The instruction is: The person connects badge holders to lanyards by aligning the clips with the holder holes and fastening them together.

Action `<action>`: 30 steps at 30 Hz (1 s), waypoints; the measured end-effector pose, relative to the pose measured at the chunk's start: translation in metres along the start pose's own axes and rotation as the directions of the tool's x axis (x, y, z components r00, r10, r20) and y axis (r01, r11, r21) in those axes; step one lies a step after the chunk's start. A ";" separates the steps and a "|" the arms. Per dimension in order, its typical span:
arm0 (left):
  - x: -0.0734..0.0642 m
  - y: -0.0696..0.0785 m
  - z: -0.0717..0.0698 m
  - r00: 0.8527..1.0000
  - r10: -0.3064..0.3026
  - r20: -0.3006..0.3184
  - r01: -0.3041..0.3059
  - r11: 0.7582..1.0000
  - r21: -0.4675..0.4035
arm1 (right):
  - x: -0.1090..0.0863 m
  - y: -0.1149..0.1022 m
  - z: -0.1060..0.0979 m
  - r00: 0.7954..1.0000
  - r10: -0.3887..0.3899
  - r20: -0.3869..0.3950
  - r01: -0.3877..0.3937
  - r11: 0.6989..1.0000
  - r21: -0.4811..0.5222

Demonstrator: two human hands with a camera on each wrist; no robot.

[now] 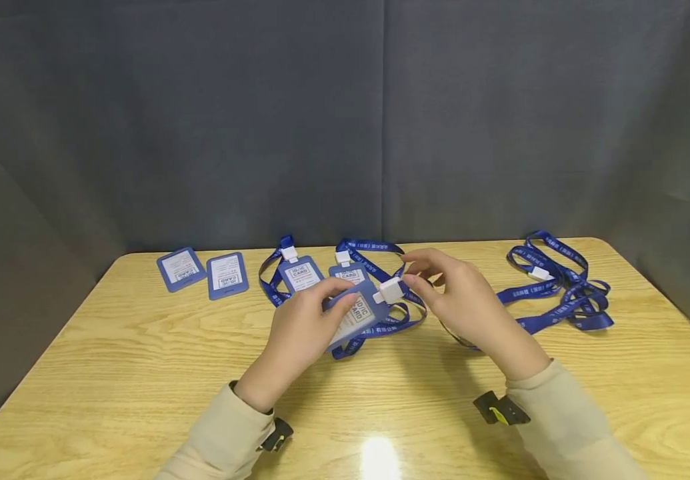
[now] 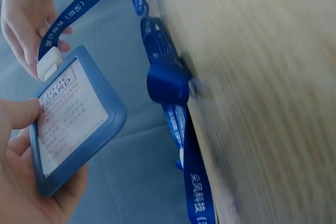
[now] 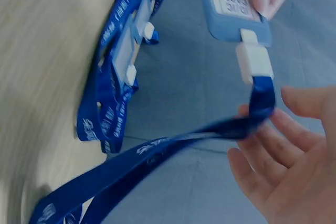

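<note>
Left hand (image 1: 305, 317) grasping a blue card holder (image 1: 358, 319), thumb across the printed face, other fingers behind it; holder tilted, held up off the wooden table (image 1: 213, 373), its "ID/IC CARD" lettering toward the right fingers. White clip (image 1: 390, 291) fixed at the holder's edge, beyond the left fingertips and just short of the right ones. Right hand (image 3: 289, 166) released: fingers loosely bent, thumb standing apart from them, blue strap (image 3: 178, 142) running from the clip across the fingertips, then away in a long slack length. Just past the left fingers, on the table, two more holders with lanyards: the nearer-left holder (image 1: 301, 273), white clip at its top, and a second holder (image 1: 347, 272) partly hidden behind the one in hand; their blue straps loop around and under the held piece as seen from the head. Well to the left of the left fingers, two bare holders lie flat, side by side: the outer one (image 1: 181, 269) and the inner one (image 1: 227, 275), no strap on either. Well to the right of the right fingers, a tangle of blue lanyards (image 1: 573, 300), one white clip showing among the loops. Dark cloth (image 1: 261, 133) upright behind everything, beyond both hands' reach.
</note>
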State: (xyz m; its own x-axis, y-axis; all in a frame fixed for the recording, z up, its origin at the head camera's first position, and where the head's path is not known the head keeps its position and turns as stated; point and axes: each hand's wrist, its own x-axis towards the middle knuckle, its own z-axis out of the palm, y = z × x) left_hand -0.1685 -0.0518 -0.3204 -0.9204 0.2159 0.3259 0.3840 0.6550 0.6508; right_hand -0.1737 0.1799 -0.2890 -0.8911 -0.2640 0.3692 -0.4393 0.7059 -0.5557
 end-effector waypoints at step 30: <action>0.069 -0.001 0.047 0.963 -0.268 0.024 0.231 0.778 -0.584 | -0.005 0.000 -0.042 0.971 -0.005 -0.239 0.014 0.999 0.035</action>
State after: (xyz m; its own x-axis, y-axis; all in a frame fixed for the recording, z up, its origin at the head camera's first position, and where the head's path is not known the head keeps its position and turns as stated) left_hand -0.2356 -0.0032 -0.3305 -0.9911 0.0498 0.1231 0.1289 0.1364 0.9822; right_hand -0.1645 0.2085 -0.2599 -0.8358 -0.1025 0.5394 -0.4551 0.6788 -0.5762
